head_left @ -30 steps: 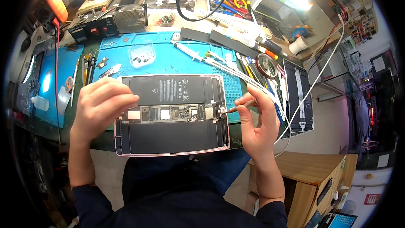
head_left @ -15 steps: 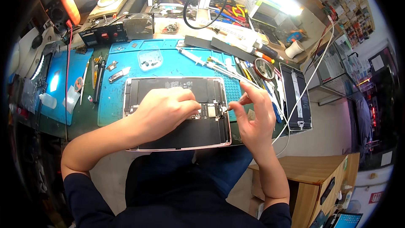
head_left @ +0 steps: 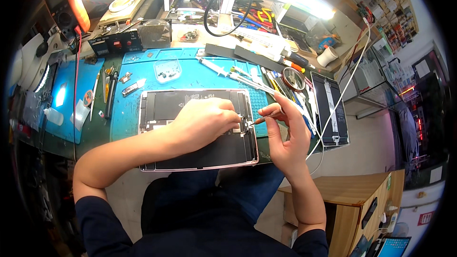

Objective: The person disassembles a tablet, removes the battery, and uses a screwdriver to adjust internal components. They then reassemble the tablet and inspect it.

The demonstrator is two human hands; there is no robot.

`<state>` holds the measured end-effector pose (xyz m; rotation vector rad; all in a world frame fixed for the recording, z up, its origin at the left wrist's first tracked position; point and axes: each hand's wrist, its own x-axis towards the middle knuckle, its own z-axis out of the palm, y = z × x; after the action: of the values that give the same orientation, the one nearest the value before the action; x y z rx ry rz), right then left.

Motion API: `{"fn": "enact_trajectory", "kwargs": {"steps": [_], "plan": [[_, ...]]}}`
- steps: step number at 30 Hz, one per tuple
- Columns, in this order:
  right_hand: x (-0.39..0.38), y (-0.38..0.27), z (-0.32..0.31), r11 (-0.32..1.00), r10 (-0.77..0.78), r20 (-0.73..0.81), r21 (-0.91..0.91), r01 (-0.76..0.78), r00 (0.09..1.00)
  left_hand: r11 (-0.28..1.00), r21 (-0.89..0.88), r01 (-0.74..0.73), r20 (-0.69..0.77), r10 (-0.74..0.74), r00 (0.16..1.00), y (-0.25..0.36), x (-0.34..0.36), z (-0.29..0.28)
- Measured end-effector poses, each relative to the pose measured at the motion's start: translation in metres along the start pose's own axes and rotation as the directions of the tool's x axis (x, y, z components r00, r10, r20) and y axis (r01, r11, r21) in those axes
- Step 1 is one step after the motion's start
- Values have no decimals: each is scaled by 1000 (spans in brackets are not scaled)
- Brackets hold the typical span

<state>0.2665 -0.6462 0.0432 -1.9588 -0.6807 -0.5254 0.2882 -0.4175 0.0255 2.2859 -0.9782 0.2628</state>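
Note:
An opened tablet [head_left: 209,156] with a pinkish frame lies in front of me, its black batteries and small inner boards showing. My left hand [head_left: 204,121] reaches across it from the left. Its fingers are pinched together low over the parts near the tablet's right end; whatever they grip is hidden. My right hand [head_left: 289,131] is at the right edge, thumb and fingers closed on a slim pen-like tool [head_left: 260,120] with a brownish front part. The tool's tip points left at the small metal parts by the right rim; I cannot tell whether it touches them.
Beneath lies a blue repair mat [head_left: 143,69] with a clear box [head_left: 167,70] of small parts and a syringe [head_left: 213,66]. Several slim tools and a round magnifier [head_left: 293,79] lie at right, beside another opened tablet [head_left: 328,109] crossed by a white cable [head_left: 343,94].
My left hand has shifted right along the tablet, nearer the tool. My right hand has tilted, and more of the tool now shows, angled toward the tablet's right rim.

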Motion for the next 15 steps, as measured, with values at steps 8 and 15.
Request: {"fn": "enact_trajectory", "kwargs": {"steps": [8,15], "plan": [[-3,-8,0,995,-87,11,59,86,996,997,-61,-38,-37,36,999,5,3,7],[-12,-4,-7,980,-53,-162,181,83,985,956,293,-10,-150,56,987,-34,-1,-35]]}}
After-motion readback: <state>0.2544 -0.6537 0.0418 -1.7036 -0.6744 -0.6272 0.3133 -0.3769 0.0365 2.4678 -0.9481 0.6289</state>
